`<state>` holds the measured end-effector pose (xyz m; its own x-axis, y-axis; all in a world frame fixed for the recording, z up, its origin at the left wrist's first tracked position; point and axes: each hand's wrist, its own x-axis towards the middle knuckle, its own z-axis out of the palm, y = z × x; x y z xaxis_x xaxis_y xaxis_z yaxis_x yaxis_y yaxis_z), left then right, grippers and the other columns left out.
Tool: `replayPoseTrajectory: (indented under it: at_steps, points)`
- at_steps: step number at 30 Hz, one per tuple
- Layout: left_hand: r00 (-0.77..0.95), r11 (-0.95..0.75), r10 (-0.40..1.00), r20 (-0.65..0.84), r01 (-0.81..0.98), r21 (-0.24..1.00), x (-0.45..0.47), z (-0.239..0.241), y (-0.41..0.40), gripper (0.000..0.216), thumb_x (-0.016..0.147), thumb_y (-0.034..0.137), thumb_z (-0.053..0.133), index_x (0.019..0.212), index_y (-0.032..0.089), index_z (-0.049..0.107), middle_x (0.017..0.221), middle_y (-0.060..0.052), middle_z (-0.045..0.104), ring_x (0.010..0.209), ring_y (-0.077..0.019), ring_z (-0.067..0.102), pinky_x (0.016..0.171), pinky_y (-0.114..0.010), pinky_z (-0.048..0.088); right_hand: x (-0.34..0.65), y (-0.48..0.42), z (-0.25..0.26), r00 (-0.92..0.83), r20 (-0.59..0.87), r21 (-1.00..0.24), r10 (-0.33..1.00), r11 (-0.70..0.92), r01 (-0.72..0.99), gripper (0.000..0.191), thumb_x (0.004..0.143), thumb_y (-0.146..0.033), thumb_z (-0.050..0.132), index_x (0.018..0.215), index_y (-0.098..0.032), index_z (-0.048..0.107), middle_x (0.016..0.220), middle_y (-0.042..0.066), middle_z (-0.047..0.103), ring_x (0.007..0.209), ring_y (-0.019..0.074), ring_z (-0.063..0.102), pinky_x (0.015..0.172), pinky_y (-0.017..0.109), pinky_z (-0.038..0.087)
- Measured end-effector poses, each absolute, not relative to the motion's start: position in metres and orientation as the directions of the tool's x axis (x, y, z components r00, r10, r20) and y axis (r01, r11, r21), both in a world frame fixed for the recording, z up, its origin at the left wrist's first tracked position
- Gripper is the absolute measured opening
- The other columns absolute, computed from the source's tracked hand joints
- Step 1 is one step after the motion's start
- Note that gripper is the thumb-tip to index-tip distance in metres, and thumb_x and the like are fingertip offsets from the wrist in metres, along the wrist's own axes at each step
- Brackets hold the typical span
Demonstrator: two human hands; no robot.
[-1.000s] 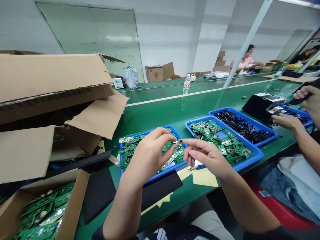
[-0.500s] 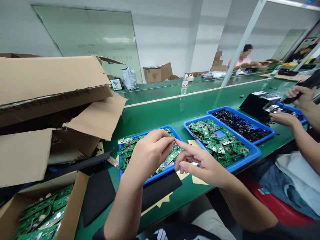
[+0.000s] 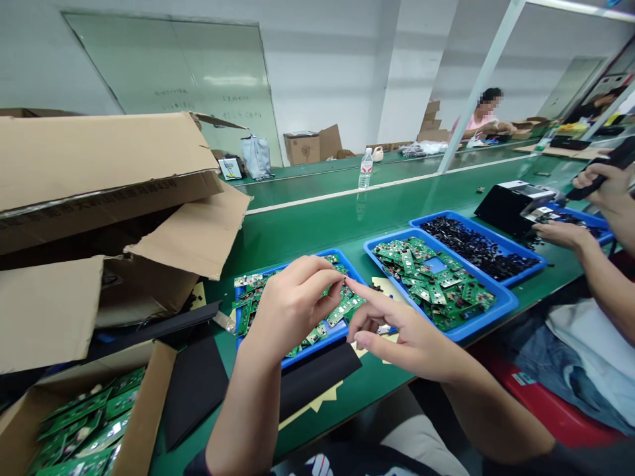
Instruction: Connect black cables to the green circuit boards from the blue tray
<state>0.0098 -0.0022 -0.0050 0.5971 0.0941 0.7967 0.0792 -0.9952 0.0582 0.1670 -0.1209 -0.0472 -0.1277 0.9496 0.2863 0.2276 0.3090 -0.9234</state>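
Note:
My left hand [image 3: 294,305] is held above a blue tray [image 3: 353,263] of green circuit boards [image 3: 342,311]. Its thumb and index finger are pinched together; whatever is between them is too small to make out. From the right, my right hand [image 3: 397,325] reaches in with its index finger stretched out, the tip touching the left fingertips. The thumb stands apart and the other fingers are loosely curled, with no held thing showing. Both hands hide part of the tray and its boards.
A second blue tray [image 3: 507,305] of circuit boards and a blue tray [image 3: 540,266] of small black parts stand to the right. A co-worker's hands [image 3: 570,233] are beyond them. Cardboard boxes [image 3: 163,390] crowd the left; a water bottle [image 3: 366,170] stands behind.
My right hand has shifted slightly down and right, while its index fingertip stays against the left fingertips. My left hand has barely moved, and its pinch stays closed.

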Motion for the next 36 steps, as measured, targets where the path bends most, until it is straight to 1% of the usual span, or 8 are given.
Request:
replayPoseTrajectory:
  at_steps: [4,8,14,18,24,29,33,36]
  points:
    - [0.592,-0.994,0.105,0.799,0.033,0.105,0.008,-0.005,-0.001,0.006,0.085,0.009,0.06,0.085,0.015,0.061,0.082,-0.007,0.067,0.072,-0.0143,0.064,0.063,-0.024,0.054,0.168,-0.121,-0.048,-0.128,0.333,-0.9,0.934,0.356,0.253,0.06,0.091,-0.023,0.055,0.148,-0.021,0.034,0.084,0.002,0.067,0.072,0.0124,0.061,0.07,0.028,0.055]
    - [0.601,-0.99,0.119,0.79,0.015,0.138,0.006,-0.004,0.0,0.007,0.085,0.009,0.06,0.086,0.016,0.06,0.084,-0.007,0.067,0.075,-0.0141,0.064,0.064,-0.024,0.054,0.17,-0.12,-0.048,-0.12,0.35,-0.88,0.929,0.37,0.297,0.058,0.091,-0.023,0.056,0.146,-0.023,0.037,0.085,0.003,0.068,0.072,0.0135,0.061,0.071,0.03,0.056]
    - [0.599,-0.98,0.131,0.79,-0.04,0.193,0.004,-0.002,0.0,0.009,0.085,0.008,0.058,0.087,0.017,0.06,0.083,-0.005,0.067,0.075,-0.0133,0.064,0.064,-0.024,0.054,0.173,-0.12,-0.048,-0.107,0.372,-0.864,0.922,0.386,0.325,0.052,0.091,-0.022,0.056,0.141,-0.027,0.045,0.086,0.002,0.069,0.074,0.0132,0.063,0.071,0.029,0.056]
    - [0.597,-0.975,0.141,0.79,-0.055,0.216,0.004,-0.002,0.0,0.009,0.085,0.009,0.058,0.086,0.017,0.06,0.082,-0.004,0.066,0.074,-0.0129,0.064,0.064,-0.023,0.054,0.174,-0.119,-0.049,-0.102,0.384,-0.857,0.918,0.396,0.331,0.049,0.091,-0.024,0.056,0.14,-0.026,0.047,0.086,0.003,0.07,0.073,0.0137,0.063,0.069,0.03,0.056]
    - [0.597,-0.965,0.145,0.789,-0.09,0.245,0.005,0.0,0.0,0.01,0.084,0.007,0.059,0.085,0.017,0.059,0.08,-0.004,0.065,0.072,-0.0119,0.063,0.064,-0.023,0.054,0.177,-0.118,-0.051,-0.105,0.406,-0.846,0.908,0.417,0.332,0.049,0.091,-0.022,0.057,0.139,-0.027,0.048,0.086,0.002,0.069,0.074,0.0123,0.063,0.071,0.028,0.056]
    - [0.599,-0.96,0.157,0.785,-0.094,0.264,0.005,0.001,-0.001,0.01,0.084,0.009,0.058,0.083,0.018,0.06,0.078,-0.003,0.066,0.07,-0.0118,0.064,0.062,-0.022,0.054,0.177,-0.118,-0.05,-0.113,0.41,-0.859,0.905,0.425,0.287,0.047,0.091,-0.023,0.056,0.137,-0.024,0.05,0.082,0.002,0.068,0.073,0.0128,0.064,0.07,0.028,0.056]
    - [0.591,-0.956,0.152,0.792,-0.114,0.269,0.006,0.0,-0.001,0.009,0.084,0.009,0.059,0.083,0.018,0.06,0.078,-0.003,0.066,0.07,-0.0115,0.064,0.062,-0.022,0.054,0.178,-0.117,-0.051,-0.124,0.395,-0.886,0.91,0.413,0.212,0.047,0.091,-0.024,0.058,0.137,-0.024,0.051,0.081,0.002,0.067,0.073,0.0124,0.063,0.07,0.028,0.056]
    - [0.593,-0.955,0.147,0.792,-0.122,0.269,0.006,0.0,-0.001,0.01,0.084,0.008,0.059,0.083,0.018,0.059,0.079,-0.003,0.065,0.07,-0.0114,0.063,0.063,-0.022,0.054,0.178,-0.116,-0.053,-0.118,0.394,-0.902,0.911,0.408,0.14,0.046,0.091,-0.025,0.058,0.136,-0.025,0.052,0.081,0.002,0.066,0.072,0.0122,0.063,0.067,0.027,0.056]
